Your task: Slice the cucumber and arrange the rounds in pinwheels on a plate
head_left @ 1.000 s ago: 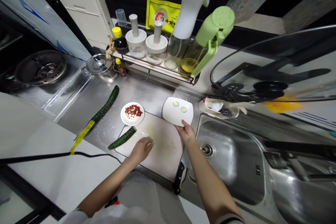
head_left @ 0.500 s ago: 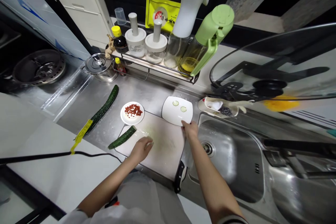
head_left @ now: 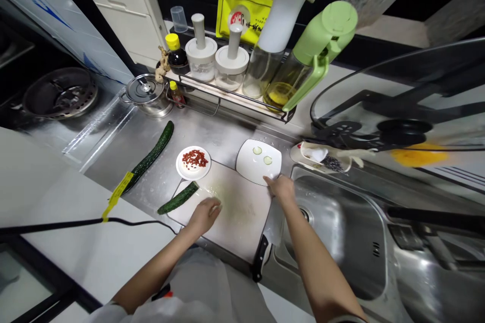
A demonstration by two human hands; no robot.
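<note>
Two slices (head_left: 268, 160) lie on the mid-frame plate (head_left: 250, 167), a cut cucumber (head_left: 178, 199) is left unsliced, and the curled left hand (head_left: 205, 214) is apart from the right hand (head_left: 282, 189) touching the plate.

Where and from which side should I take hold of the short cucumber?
Probably around its middle, from above and its right, using the left hand, which is nearby on that side. The short cucumber is long and narrow and lies slantwise, so gripping across its width suits it. Its cut end is over the cutting board; the other reaches past the board's left edge.
</note>
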